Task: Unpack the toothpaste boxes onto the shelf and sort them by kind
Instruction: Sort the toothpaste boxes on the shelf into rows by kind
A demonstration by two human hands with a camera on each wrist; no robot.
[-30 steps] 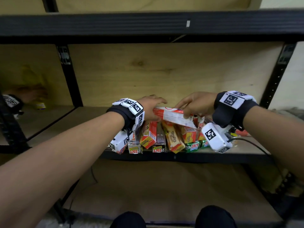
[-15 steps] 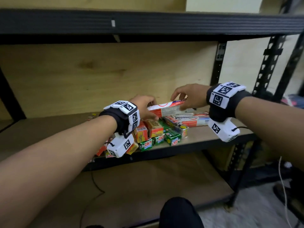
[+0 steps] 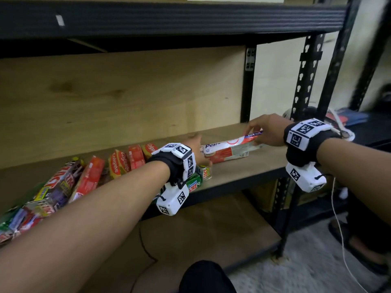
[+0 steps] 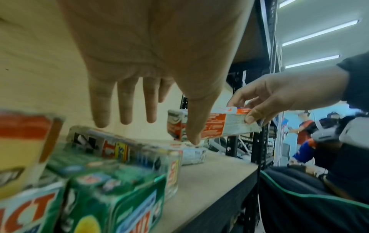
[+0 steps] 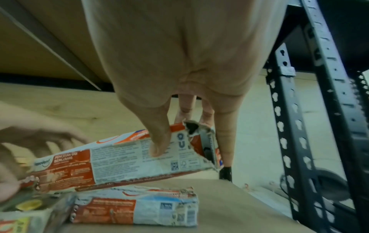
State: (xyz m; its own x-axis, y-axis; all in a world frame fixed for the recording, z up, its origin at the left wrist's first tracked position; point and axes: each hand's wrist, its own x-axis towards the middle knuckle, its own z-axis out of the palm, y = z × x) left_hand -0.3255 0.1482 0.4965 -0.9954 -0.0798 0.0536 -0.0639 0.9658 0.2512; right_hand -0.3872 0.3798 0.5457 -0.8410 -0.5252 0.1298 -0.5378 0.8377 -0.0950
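Observation:
My right hand (image 3: 254,136) pinches the right, torn end of a long red-and-white Pepsodent box (image 3: 230,143), held tilted just above the shelf board (image 3: 243,172). In the right wrist view the thumb (image 5: 157,148) presses the box (image 5: 123,160) on its printed side, with the fingers behind it. A second Pepsodent box (image 5: 135,208) lies flat on the board right under it. My left hand (image 3: 196,151) hovers at the held box's left end. Its fingers (image 4: 123,110) are straight and grip nothing.
Red Colgate boxes (image 3: 118,166) and green boxes (image 3: 193,185) lie side by side under my left forearm, with a jumbled pile (image 3: 59,187) further left. A black upright post (image 3: 304,81) bounds the shelf's right end. The upper shelf (image 3: 169,17) hangs close overhead.
The Pepsodent box has travelled right along the shelf, over the second Pepsodent box. My left hand, earlier gripping the box's left end, now has straight fingers beside it. The view has swung right.

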